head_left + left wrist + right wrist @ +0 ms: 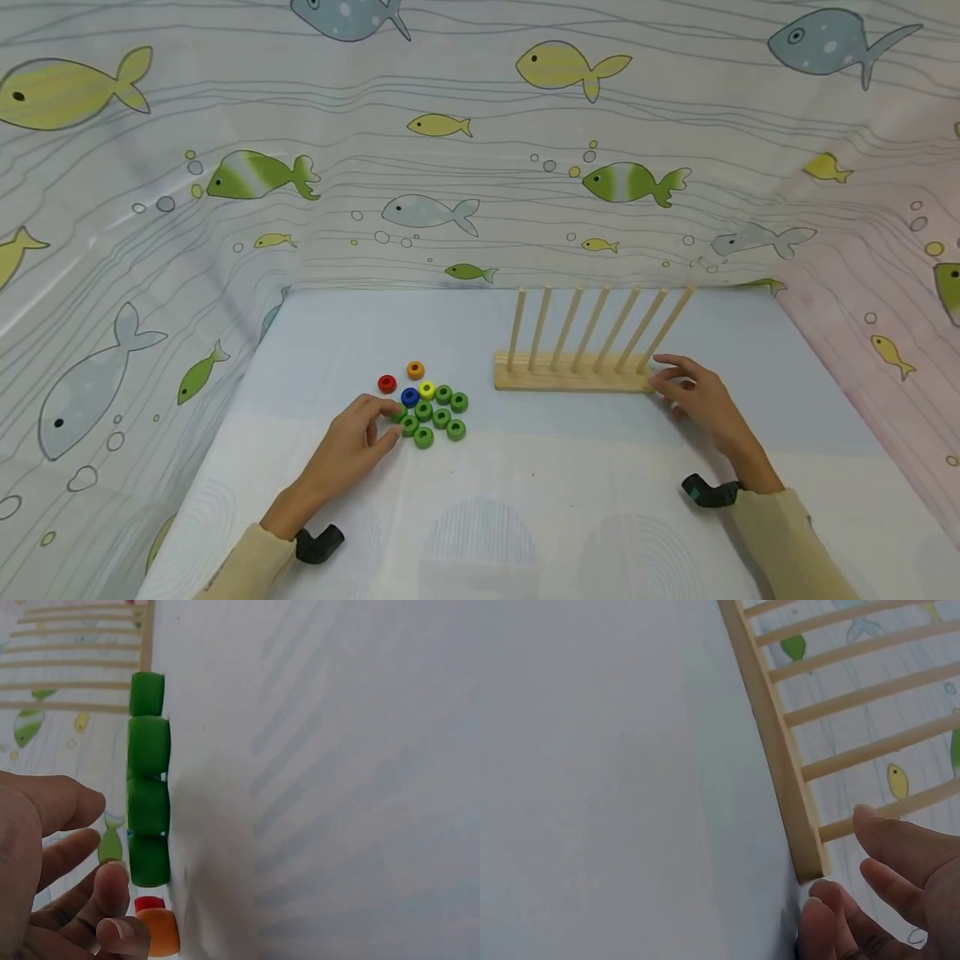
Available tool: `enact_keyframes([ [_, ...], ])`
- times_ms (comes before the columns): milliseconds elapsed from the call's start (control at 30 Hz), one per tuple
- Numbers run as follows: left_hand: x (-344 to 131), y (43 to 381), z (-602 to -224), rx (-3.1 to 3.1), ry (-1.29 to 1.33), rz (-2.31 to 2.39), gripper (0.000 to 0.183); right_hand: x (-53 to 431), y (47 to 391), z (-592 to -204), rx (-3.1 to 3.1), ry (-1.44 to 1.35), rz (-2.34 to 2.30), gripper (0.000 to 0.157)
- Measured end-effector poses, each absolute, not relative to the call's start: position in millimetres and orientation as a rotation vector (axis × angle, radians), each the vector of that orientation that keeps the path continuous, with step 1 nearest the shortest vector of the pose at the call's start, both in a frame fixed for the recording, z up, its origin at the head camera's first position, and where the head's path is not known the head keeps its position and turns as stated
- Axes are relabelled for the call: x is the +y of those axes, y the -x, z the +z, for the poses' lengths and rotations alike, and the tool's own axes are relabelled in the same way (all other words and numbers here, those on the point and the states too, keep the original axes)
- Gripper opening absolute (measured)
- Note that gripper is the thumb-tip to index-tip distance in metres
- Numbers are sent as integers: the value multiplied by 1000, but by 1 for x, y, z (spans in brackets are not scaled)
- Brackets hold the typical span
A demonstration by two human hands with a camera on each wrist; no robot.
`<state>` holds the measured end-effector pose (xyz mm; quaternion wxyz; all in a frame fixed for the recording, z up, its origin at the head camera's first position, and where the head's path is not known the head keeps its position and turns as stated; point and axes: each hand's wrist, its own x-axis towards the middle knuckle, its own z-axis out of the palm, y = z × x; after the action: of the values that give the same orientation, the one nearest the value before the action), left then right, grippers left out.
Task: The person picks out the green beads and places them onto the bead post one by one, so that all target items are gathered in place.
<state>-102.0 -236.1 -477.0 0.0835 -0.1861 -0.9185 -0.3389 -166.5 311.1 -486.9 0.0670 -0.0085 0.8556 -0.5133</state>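
Note:
Beside a loose cluster of green beads, my left hand has its fingers loosely bent, with thumb and forefinger apart at the cluster's left edge. A red bead, an orange bead, a blue bead and a yellow bead lie at the back of the group. In the left wrist view nothing shows between the fingers. A wooden rack with several upright pegs stands to the right. My right hand is at its right end, thumb and fingers spread around the end of the base.
All of this lies on a pale patterned tabletop. Fish-printed sheeting rises at the back and on both sides. A black wrist camera is on the left wrist, and another black camera on the right.

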Motion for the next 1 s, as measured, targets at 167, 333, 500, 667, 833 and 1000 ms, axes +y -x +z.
enact_keyframes([
  [167, -236, 103, -481, -2766, 577, -1030, 31, 307, 176, -488, 2590, 40, -1528, 65],
  [333, -235, 105, -483, -2792, 580, -1027, 33, 305, 184, -488, 2579, 2, -1476, 71],
  [500, -235, 108, -485, -2804, 577, -1023, 35, 306, 189, -488, 2545, -10, -1433, 71],
  [667, -235, 111, -487, -2807, 533, -997, 39, 310, 194, -490, 2482, -24, -1453, 73],
  [833, -237, 113, -488, -2835, 465, -1029, 42, 313, 198, -493, 2468, -24, -1452, 78],
  [1000, -238, 117, -490, -2870, 405, -1054, 36, 315, 200, -495, 2463, -19, -1471, 76],
])
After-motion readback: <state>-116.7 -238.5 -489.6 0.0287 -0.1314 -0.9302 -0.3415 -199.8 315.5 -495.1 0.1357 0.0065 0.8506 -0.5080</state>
